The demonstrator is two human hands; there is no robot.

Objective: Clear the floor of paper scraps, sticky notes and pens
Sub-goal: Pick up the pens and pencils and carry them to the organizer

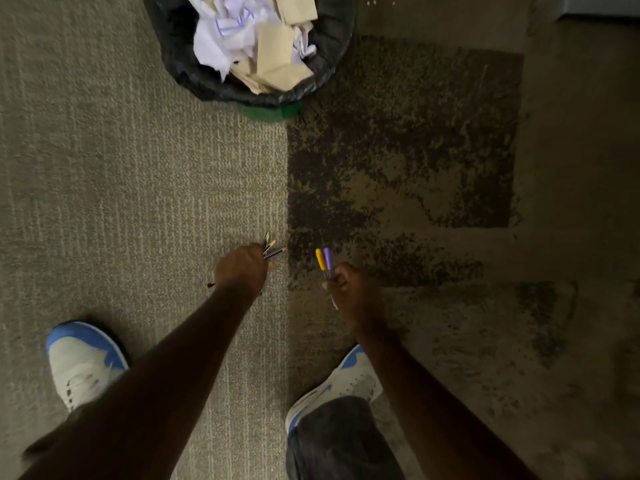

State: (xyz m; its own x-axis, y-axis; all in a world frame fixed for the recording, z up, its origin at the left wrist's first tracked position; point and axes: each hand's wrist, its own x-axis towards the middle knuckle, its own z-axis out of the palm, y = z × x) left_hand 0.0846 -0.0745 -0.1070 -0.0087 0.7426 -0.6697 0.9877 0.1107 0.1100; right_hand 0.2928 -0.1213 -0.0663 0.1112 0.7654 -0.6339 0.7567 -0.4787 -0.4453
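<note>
I am looking straight down at a carpeted floor (121, 174), pale and ribbed on the left half, darker and mottled on the right. Both arms are reaching forward over it.

The left hand (242, 268) is sitting just below the centre of the view, curled into a fist. Its fingers (258, 263) are wrapping tightly around a small bunch of pencils (272, 249), whose sharpened tips are fanning out toward 1 o'clock from the fist. A dark end is poking out behind the wrist toward 8 o'clock.

The right hand (349, 292) is hovering just beside the left one, at its 4 o'clock, the two hands staying apart. Its fingers are closing around two markers (325, 263), one with a yellow cap and one with a purple cap, both caps pointing toward 12 o'clock, side by side and touching.

At 12 o'clock, well apart from the hands, a bin lined with a black bag (194, 74) is standing on the floor. Crumpled white paper (221, 39) and tan paper pieces (277, 53) are lying piled inside it. A green edge is showing under the bag's near side.

Two white and blue shoes are standing at the bottom, the left shoe (83, 365) at 8 o'clock and the right shoe (343, 382) at 5 o'clock, with a dark trouser leg (336, 441) covering its heel.
</note>
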